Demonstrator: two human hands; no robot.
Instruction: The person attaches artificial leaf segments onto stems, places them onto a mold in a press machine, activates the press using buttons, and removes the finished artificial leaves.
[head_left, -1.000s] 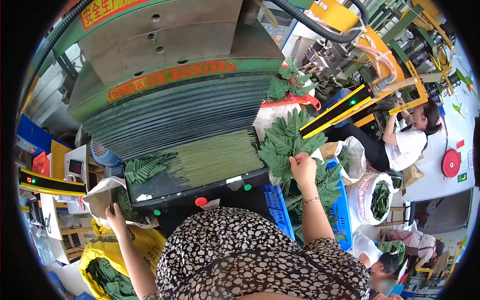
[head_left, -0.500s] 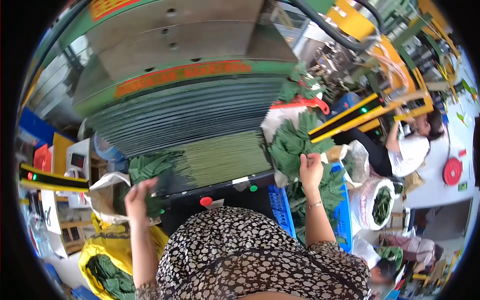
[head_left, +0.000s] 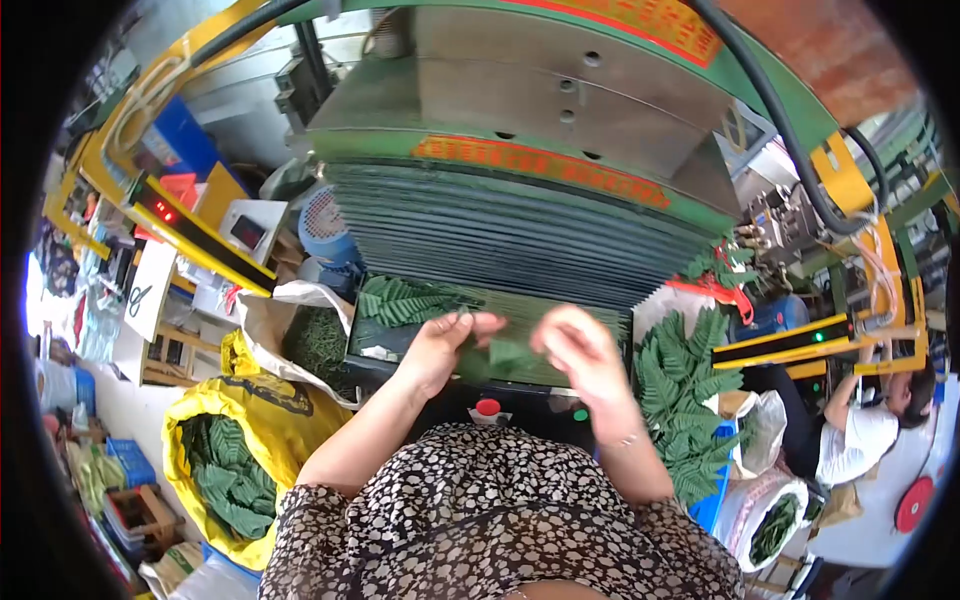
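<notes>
My left hand (head_left: pixel 436 352) is over the front left of the press bed, thumb and fingers pinched together. Whatever is between them is too blurred to name. My right hand (head_left: pixel 582 358) is curled and smeared by motion, at the right end of a blurred green leaf (head_left: pixel 510 354). Below both hands lies the ribbed green bed (head_left: pixel 560 308) of the press. A stack of fern-like leaves (head_left: pixel 405 300) rests on the bed's left end, beyond my left hand. More large leaves (head_left: pixel 680 385) are heaped to the right of my right hand.
The press head with dark ridged plates (head_left: pixel 510 225) overhangs the bed. Yellow guard bars (head_left: pixel 205 240) flank it. A red button (head_left: pixel 487 407) sits on the front edge. A yellow sack (head_left: pixel 290 425) of leaves stands left, a white sack (head_left: pixel 745 520) right. Another person (head_left: pixel 860 430) is at right.
My right hand has left the right-hand leaf heap and come in over the bed. My left hand has moved right, from the left leaf stack. The view has turned left.
</notes>
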